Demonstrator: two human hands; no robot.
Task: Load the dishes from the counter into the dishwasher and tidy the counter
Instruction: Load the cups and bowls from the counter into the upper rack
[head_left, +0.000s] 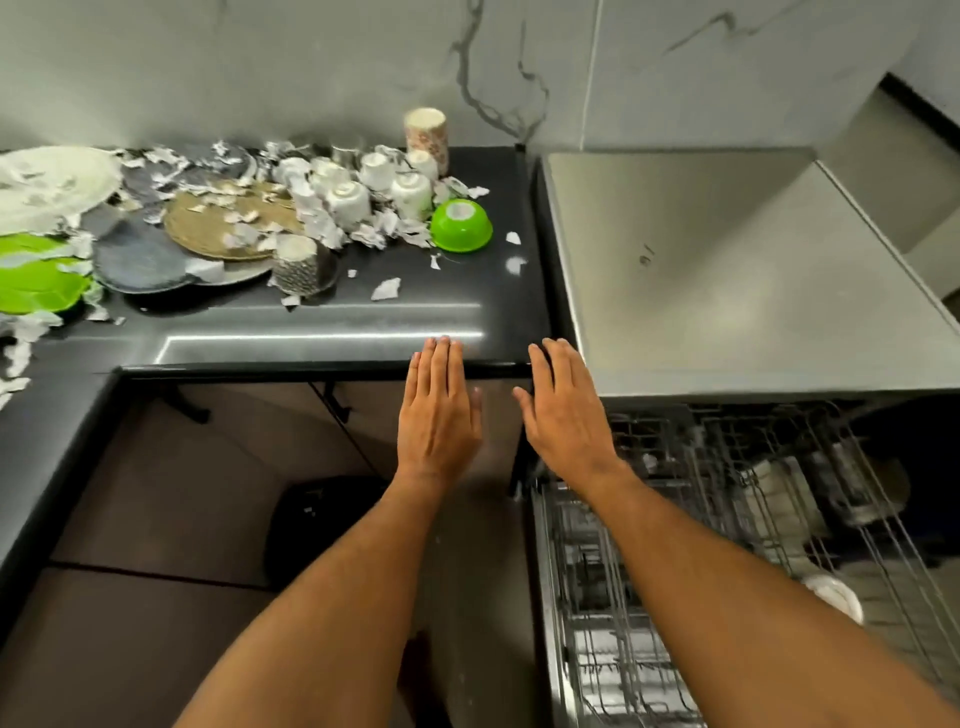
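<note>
**Both hands flat and empty at the counter edge, dishes not yet touched**

Forearms fill the bottom of the view, both reaching forward. Left hand is palm down, fingers straight and together, fingertips over the front edge of the dark counter. Holding nothing. Right hand is the same: flat, fingers extended, slightly spread, empty, fingertips at the counter's right front corner, just beside the dishwasher.

Dishwasher sits right of the counter, steel top bare. Its wire rack is pulled out below the right forearm. Some items already sit in it, including something white near the right edge; the rest is too blurred to identify.

Dishes are all at the back left of the counter, well apart from both hands:
- green bowl, upside down, nearest the dishwasher side
- cluster of white cups, inverted, left of the bowl
- tall patterned cup upright against the wall behind them
- woven round mat with a dark plate overlapping its lower left
- patterned cup in front of the mat
- white plate and green plate at the far left edge

Torn paper scraps are scattered over and around everything, some loose on the bare counter.
</note>
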